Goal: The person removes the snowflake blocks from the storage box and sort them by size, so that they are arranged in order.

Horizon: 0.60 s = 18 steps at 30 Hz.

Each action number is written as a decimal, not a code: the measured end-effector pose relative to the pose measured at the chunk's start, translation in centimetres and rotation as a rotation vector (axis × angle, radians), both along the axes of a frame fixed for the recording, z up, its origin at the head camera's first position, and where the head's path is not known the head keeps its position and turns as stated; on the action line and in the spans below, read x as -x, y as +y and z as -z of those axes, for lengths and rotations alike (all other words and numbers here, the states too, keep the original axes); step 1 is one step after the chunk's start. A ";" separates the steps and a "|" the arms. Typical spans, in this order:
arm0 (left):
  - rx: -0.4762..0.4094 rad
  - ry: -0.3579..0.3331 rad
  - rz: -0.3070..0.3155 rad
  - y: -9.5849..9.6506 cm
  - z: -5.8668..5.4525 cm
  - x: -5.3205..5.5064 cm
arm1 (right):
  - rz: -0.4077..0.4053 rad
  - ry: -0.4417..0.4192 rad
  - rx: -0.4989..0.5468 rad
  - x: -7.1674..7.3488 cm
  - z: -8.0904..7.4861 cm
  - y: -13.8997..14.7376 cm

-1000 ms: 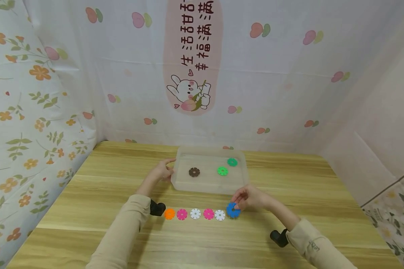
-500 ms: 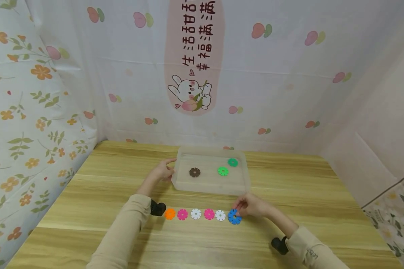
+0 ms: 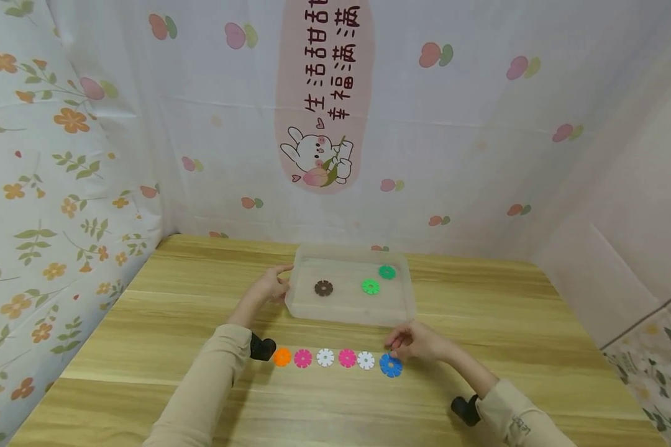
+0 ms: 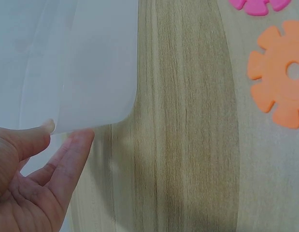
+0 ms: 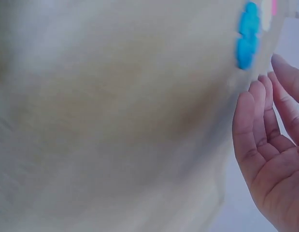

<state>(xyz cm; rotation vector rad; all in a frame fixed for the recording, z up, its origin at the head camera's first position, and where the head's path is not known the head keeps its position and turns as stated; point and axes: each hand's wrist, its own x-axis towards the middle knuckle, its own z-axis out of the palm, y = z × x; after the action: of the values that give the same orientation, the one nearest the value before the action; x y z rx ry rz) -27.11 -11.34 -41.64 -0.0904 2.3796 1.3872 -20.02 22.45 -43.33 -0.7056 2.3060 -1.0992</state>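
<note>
A row of notched plastic discs lies on the table: an orange disc (image 3: 282, 357), a pink disc (image 3: 303, 358), a white disc (image 3: 325, 357), another pink disc (image 3: 347, 357) and another white disc (image 3: 366, 360). At the row's right end lies a blue disc (image 3: 391, 365). My right hand (image 3: 419, 341) hovers just beyond it; the right wrist view shows thumb and fingers apart with nothing between them. My left hand (image 3: 268, 285) holds the left edge of a translucent plastic box (image 3: 346, 316), its thumb at the rim and fingertips against the outer wall.
Inside the box lie a brown disc (image 3: 324, 288), a light green disc (image 3: 371, 286) and a darker green disc (image 3: 387, 272). The wooden table (image 3: 481, 298) meets a printed cloth (image 3: 458, 155) at the back. More cloth hangs on both sides.
My right hand has lowered the blue disc to the right end of the row and let go of it. The left hand has stayed on the box.
</note>
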 end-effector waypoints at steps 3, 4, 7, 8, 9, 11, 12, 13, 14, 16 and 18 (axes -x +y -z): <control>-0.009 0.006 -0.001 -0.1 0.2 0.1 | -0.016 0.035 0.004 0.6 -1.0 -0.1; -0.013 0.007 -0.003 -0.1 0.3 0.1 | -0.023 0.041 0.007 0.8 -1.4 -0.2; -0.016 0.009 -0.007 -0.2 0.4 0.2 | -0.020 0.053 -0.001 1.6 -2.4 -0.5; -0.017 0.009 -0.010 -0.2 0.5 0.2 | -0.016 0.050 0.000 1.9 -2.7 -0.6; -0.023 0.008 -0.012 -0.2 0.4 0.1 | -0.011 0.052 -0.002 2.1 -3.0 -0.7; -0.023 0.009 -0.012 -0.1 0.4 0.1 | -0.006 0.059 0.008 2.8 -3.5 -0.9; -0.025 0.009 -0.015 -0.1 0.4 0.1 | -0.003 0.065 0.010 3.1 -3.7 -1.1; -0.026 0.009 -0.019 -0.1 0.4 0.1 | 0.002 0.070 0.012 3.4 -3.9 -1.3; -0.025 0.011 -0.018 -0.1 0.4 0.1 | 0.003 0.080 0.016 3.7 -4.1 -1.4; -0.015 0.015 -0.018 0.0 0.4 0.1 | 0.014 0.104 0.004 4.4 -4.4 -1.7; -0.013 0.016 -0.020 0.1 0.5 0.1 | 0.022 0.140 -0.016 5.1 -4.5 -2.1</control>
<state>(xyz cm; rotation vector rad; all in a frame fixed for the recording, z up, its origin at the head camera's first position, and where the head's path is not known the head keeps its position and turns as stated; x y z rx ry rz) -27.16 -11.23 -42.12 -0.1005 2.3890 1.4171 -25.13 20.37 -38.81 -0.7752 2.4428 -1.0707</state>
